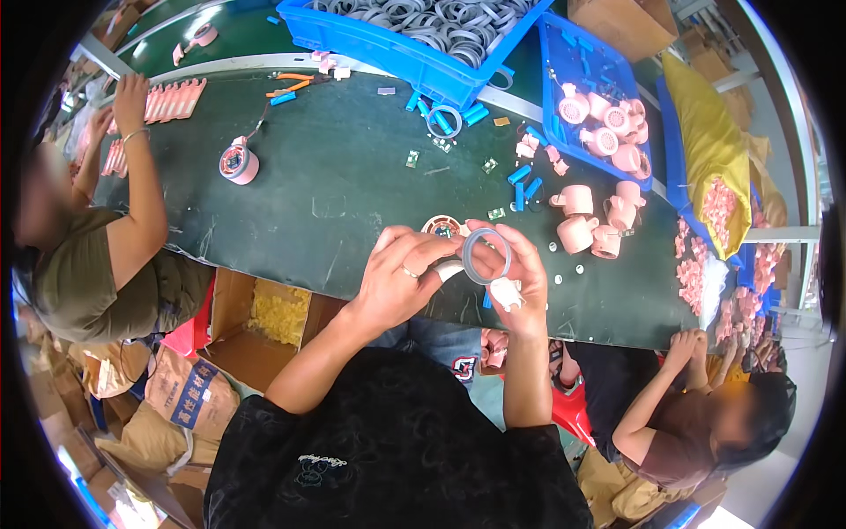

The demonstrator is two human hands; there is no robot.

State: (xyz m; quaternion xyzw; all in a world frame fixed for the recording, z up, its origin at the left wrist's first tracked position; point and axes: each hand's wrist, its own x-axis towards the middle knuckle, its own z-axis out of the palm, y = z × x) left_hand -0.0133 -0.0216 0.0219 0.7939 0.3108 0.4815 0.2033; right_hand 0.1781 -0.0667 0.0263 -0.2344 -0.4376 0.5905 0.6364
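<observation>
Green table (335,159) fills most of the field; clock centred on the ring in the person's hands.

Co-worker (84,282) at 9 o'clock, bare arms reaching over the table edge. Second co-worker (674,441) at 4 o'clock, hands together by the edge.

Blue crate (379,51) between 11 and 12, heaped with grey rings. Yellow sack (696,106) at 2, mouth open on small pink parts. Blue tray (617,70) at 1, holding pink housings and blue cylinders.

Left hand (401,269) just left of centre: fingers curled toward the thumb, a small gap showing, tips at the ring's near-9 side. Cannot tell whether they grip it or only touch. White wrap on the thumb.

Right hand (522,269) at 3: fingers bent around the ring, partly closed, holding it tilted above the table, opening toward the viewer. White material (507,294) against the palm side, nature unclear.

Pink housings (577,234) clustered between 2 and 3. Round pink unit (238,166) near 10, circuit side up. Orange-handled pliers (293,88) between 10 and 11.

Grey ring (468,257) at centre, between the hands. Pink disc (438,225) with circuitry just beyond, at 10, partly hidden by fingers. Loose blue cylinders (518,175) at 1. Small circuit board (412,159) between 10 and 11.
</observation>
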